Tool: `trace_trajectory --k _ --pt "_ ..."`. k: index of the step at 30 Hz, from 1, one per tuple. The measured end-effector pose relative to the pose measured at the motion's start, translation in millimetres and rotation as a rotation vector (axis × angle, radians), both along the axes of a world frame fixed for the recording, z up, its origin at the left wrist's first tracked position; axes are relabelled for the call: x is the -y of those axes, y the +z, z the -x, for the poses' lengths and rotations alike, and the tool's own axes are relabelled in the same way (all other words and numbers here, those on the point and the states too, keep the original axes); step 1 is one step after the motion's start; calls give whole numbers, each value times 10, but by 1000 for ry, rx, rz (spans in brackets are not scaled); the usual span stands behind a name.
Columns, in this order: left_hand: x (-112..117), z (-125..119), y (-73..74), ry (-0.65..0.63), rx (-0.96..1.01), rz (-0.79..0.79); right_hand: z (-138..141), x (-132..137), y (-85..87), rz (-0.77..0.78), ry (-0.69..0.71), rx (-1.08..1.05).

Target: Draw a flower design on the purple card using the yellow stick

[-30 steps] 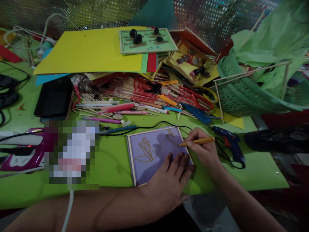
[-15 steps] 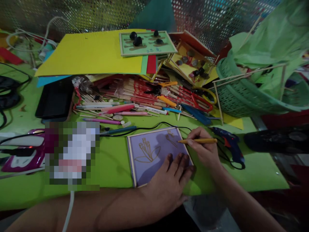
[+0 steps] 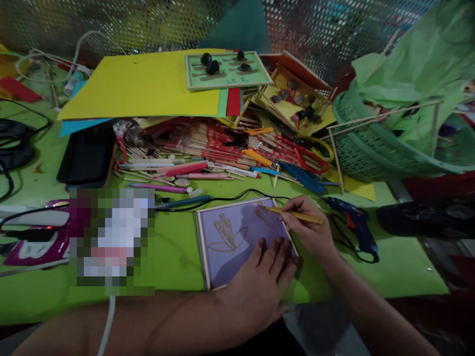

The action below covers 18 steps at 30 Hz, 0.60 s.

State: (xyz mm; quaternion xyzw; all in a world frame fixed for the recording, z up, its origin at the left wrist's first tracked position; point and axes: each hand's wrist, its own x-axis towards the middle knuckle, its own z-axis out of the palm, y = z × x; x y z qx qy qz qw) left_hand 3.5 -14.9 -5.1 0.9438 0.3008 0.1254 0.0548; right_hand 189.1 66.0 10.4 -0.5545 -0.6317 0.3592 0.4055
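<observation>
A purple board (image 3: 222,267) with pale wooden strips along its edges lies on the green table. A brown-line flower drawing (image 3: 227,232) with leaves fills its left part, and a smaller flower with a stem shows at its upper right. My left hand (image 3: 265,277) lies flat with fingers spread on the board's lower right. My right hand (image 3: 308,225) grips a yellow-brown pen (image 3: 297,214), its tip at the small flower near the board's top edge. The palm side of my right hand is hidden.
Behind the board lie several markers (image 3: 189,168), wooden sticks and a blue-handled tool (image 3: 302,177). A glue gun (image 3: 352,222) rests at right, a green basket (image 3: 371,148) beyond it. At left are a black tablet-like device (image 3: 87,155), a blurred-out device and a purple power strip (image 3: 37,237).
My right hand has shifted slightly left, and the pen tip has moved up and left to the small flower's head. My left hand stays on the board.
</observation>
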Motion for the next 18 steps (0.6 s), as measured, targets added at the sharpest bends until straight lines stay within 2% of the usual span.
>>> trace_trajectory --k 11,18 --pt "-10 1 13 3 3 12 19 -16 5 -57 10 104" --pt "-6 3 25 6 25 10 56 -24 33 -51 27 93"
